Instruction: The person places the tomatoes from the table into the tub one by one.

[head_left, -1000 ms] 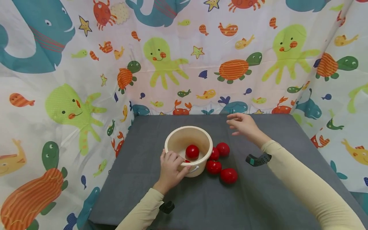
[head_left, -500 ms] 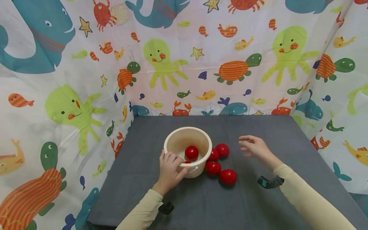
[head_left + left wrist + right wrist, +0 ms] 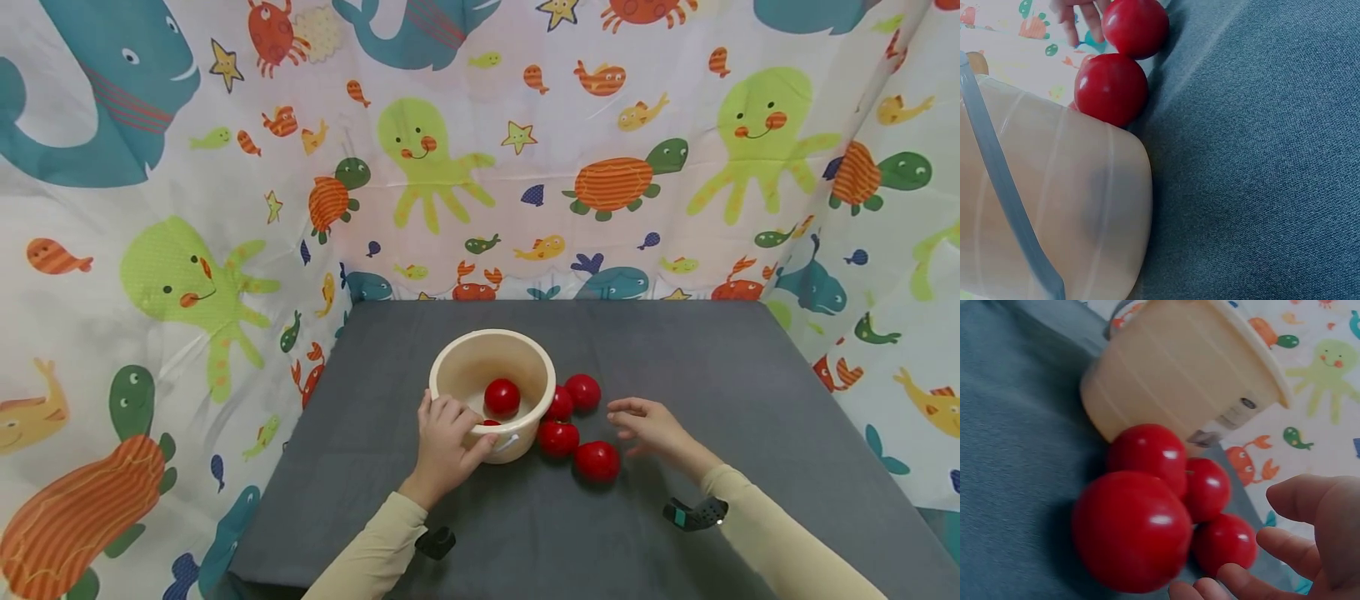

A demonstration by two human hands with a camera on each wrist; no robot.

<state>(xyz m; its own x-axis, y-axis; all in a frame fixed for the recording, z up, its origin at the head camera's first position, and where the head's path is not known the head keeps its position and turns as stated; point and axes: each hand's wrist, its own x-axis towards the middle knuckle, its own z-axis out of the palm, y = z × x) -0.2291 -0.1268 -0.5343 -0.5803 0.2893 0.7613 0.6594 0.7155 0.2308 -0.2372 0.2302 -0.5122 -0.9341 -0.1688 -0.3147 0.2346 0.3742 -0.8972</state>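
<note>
A cream bucket (image 3: 480,364) stands on the dark cloth, and my left hand (image 3: 444,446) holds its near-left rim, fingers over the edge and thumb outside. Inside lies a red tomato (image 3: 502,398); part of another red one (image 3: 491,422) peeks out by my fingers. Several more tomatoes cluster against the bucket's right side, the nearest (image 3: 597,461) at the front. My right hand (image 3: 648,427) hovers just right of them, fingers loosely bent and holding nothing. In the right wrist view its fingers (image 3: 1285,550) are near the largest-looking tomato (image 3: 1132,531) and a farther one (image 3: 1225,544).
A grey handle (image 3: 1007,181) hangs across the bucket's outer wall. Dark grey cloth (image 3: 720,358) covers the table. Patterned sea-animal curtains (image 3: 480,75) enclose the back and both sides. Each wrist wears a dark band, such as the right one (image 3: 696,514).
My right hand has drawn back from the far right of the table toward me, then shifted left and lower, nearer the tomatoes. The left hand and bucket stay in place.
</note>
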